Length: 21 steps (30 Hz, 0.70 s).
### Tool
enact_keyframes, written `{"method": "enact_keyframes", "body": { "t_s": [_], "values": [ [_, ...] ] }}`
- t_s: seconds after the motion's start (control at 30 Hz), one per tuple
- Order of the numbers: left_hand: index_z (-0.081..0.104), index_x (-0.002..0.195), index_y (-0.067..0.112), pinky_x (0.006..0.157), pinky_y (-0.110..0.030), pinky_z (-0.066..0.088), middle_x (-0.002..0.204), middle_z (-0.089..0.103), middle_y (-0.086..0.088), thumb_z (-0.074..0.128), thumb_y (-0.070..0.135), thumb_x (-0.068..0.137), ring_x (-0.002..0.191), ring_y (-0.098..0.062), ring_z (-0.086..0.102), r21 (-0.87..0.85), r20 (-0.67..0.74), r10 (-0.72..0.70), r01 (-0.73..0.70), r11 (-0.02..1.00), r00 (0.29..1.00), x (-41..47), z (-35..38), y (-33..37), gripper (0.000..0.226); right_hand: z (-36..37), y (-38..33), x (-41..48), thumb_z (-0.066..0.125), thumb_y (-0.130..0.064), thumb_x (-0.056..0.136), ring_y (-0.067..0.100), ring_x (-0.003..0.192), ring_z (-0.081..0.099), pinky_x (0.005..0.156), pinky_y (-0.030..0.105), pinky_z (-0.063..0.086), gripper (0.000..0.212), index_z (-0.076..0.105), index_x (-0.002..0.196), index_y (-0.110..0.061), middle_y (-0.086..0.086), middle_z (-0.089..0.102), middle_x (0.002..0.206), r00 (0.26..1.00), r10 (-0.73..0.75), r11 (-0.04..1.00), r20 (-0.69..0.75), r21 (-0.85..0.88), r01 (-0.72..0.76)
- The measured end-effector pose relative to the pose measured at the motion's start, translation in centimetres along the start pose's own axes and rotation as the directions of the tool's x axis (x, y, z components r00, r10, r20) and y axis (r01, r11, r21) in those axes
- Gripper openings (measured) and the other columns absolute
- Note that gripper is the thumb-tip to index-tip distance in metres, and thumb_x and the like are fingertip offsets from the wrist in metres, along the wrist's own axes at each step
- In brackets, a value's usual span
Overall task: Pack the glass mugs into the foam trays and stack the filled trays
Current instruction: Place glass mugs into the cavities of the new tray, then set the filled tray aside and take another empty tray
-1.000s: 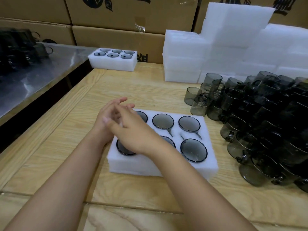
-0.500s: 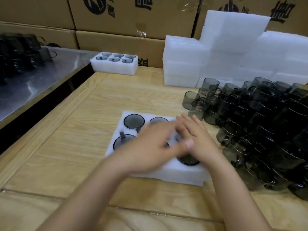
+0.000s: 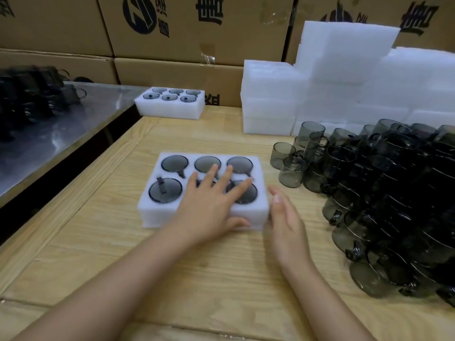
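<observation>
A white foam tray (image 3: 152,212) lies on the wooden table (image 3: 197,279), its six holes filled with smoky grey glass mugs (image 3: 174,163). My left hand (image 3: 211,205) lies flat on the tray's right half, fingers spread over two of the mugs. My right hand (image 3: 285,217) stands on edge with straight fingers against the tray's right side wall. A second filled tray (image 3: 170,110) sits at the table's far left corner. Several loose grey mugs (image 3: 369,193) are piled on the right.
Stacks of foam trays and blocks (image 3: 270,99) stand at the back right. Cardboard boxes (image 3: 184,28) line the wall behind. A steel-topped table (image 3: 49,134) with more dark mugs (image 3: 32,92) lies to the left, across a dark gap.
Both hands were crossed over the tray's left half, then swept right. Now the left hand lies flat on the right half and the right hand has come off the top to the tray's side.
</observation>
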<state>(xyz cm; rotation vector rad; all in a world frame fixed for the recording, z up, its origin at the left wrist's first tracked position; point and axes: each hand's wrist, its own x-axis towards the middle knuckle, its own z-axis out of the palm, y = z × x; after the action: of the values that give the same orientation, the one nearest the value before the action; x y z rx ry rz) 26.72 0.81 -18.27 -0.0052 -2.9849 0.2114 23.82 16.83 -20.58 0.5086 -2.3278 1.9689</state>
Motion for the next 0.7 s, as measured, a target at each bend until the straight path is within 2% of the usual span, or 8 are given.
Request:
{"method": "enact_keyframes", "body": {
  "t_s": [0.1, 0.23, 0.3, 0.37, 0.43, 0.53, 0.6, 0.7],
  "values": [
    [0.001, 0.149, 0.044, 0.116, -0.054, 0.006, 0.162, -0.005, -0.003, 0.035, 0.076, 0.080, 0.148, -0.029, -0.001, 0.015, 0.070, -0.051, 0.050, 0.999, 0.996, 3.4, 0.7, -3.8, 0.084, 0.6, 0.8, 0.2, 0.035, -0.033, 0.098, 0.005, 0.123, 0.041, 0.105, 0.019, 0.027, 0.041, 0.050, 0.132, -0.016, -0.008, 0.051, 0.129, 0.994, -0.057, 0.969, 0.091, -0.236, 0.077],
    [0.007, 0.149, 0.039, 0.114, -0.059, 0.010, 0.161, 0.003, -0.001, 0.052, 0.057, 0.089, 0.148, -0.027, 0.003, -0.033, 0.131, -0.135, 0.141, 0.990, 0.982, 7.7, 1.1, -8.6, 0.077, 0.7, 1.2, 0.5, 0.038, -0.035, 0.097, 0.009, 0.115, 0.049, 0.101, 0.025, 0.033, 0.037, 0.059, 0.123, -0.017, -0.009, 0.060, 0.119, 0.982, -0.079, 0.906, 0.174, -0.398, 0.144],
    [0.013, 0.147, 0.039, 0.110, -0.059, 0.020, 0.158, 0.014, 0.001, 0.057, 0.046, 0.090, 0.146, -0.026, 0.008, -0.062, 0.140, -0.179, 0.189, 0.980, 0.974, 9.8, 1.4, -10.9, 0.073, 0.7, 1.1, 0.5, 0.031, -0.045, 0.093, 0.006, 0.113, 0.049, 0.101, 0.029, 0.034, 0.047, 0.061, 0.119, -0.020, -0.014, 0.060, 0.114, 0.978, -0.090, 0.893, 0.188, -0.420, 0.163],
    [0.017, 0.147, 0.038, 0.110, -0.060, 0.020, 0.156, 0.017, 0.001, 0.060, 0.039, 0.091, 0.146, -0.027, 0.007, -0.095, 0.158, -0.235, 0.252, 0.963, 0.959, 11.6, 1.7, -12.9, 0.071, 0.7, 1.0, 0.5, 0.027, -0.050, 0.092, 0.003, 0.112, 0.049, 0.100, 0.029, 0.034, 0.051, 0.061, 0.116, -0.022, -0.019, 0.058, 0.110, 0.978, -0.107, 0.885, 0.182, -0.430, 0.177],
    [0.019, 0.146, 0.037, 0.111, -0.064, 0.011, 0.157, 0.017, 0.001, 0.061, 0.035, 0.091, 0.146, -0.028, 0.005, -0.120, 0.170, -0.281, 0.303, 0.945, 0.945, 13.2, 2.1, -14.6, 0.070, 0.8, 1.0, 0.6, 0.028, -0.049, 0.095, -0.001, 0.112, 0.047, 0.100, 0.025, 0.032, 0.046, 0.061, 0.115, -0.025, -0.023, 0.056, 0.109, 0.977, -0.111, 0.878, 0.182, -0.443, 0.182],
    [0.025, 0.144, 0.037, 0.109, -0.067, -0.005, 0.157, 0.020, 0.004, 0.065, 0.030, 0.088, 0.146, -0.026, 0.004, -0.182, 0.153, -0.303, 0.328, 0.927, 0.941, 14.9, 2.7, -17.1, 0.069, 0.8, 1.0, 0.8, 0.031, -0.047, 0.087, -0.005, 0.114, 0.044, 0.099, 0.015, 0.027, 0.044, 0.060, 0.114, -0.027, -0.024, 0.056, 0.112, 0.971, -0.121, 0.852, 0.208, -0.480, 0.209],
    [0.027, 0.142, 0.038, 0.107, -0.067, -0.009, 0.157, 0.021, 0.007, 0.066, 0.029, 0.088, 0.147, -0.025, 0.004, -0.205, 0.147, -0.322, 0.347, 0.915, 0.935, 15.7, 3.1, -18.6, 0.067, 0.9, 1.2, 0.8, 0.032, -0.047, 0.086, -0.005, 0.115, 0.044, 0.097, 0.010, 0.023, 0.045, 0.061, 0.115, -0.028, -0.022, 0.056, 0.113, 0.968, -0.125, 0.839, 0.218, -0.498, 0.221],
    [0.029, 0.139, 0.039, 0.108, -0.068, -0.009, 0.156, 0.025, 0.007, 0.065, 0.030, 0.088, 0.146, -0.025, 0.006, -0.188, 0.150, -0.370, 0.394, 0.900, 0.917, 16.7, 3.4, -20.3, 0.064, 1.2, 1.3, 0.9, 0.032, -0.052, 0.084, -0.005, 0.111, 0.046, 0.094, 0.013, 0.027, 0.049, 0.065, 0.110, -0.025, -0.019, 0.061, 0.110, 0.970, -0.149, 0.841, 0.192, -0.491, 0.226]
  ]
}}
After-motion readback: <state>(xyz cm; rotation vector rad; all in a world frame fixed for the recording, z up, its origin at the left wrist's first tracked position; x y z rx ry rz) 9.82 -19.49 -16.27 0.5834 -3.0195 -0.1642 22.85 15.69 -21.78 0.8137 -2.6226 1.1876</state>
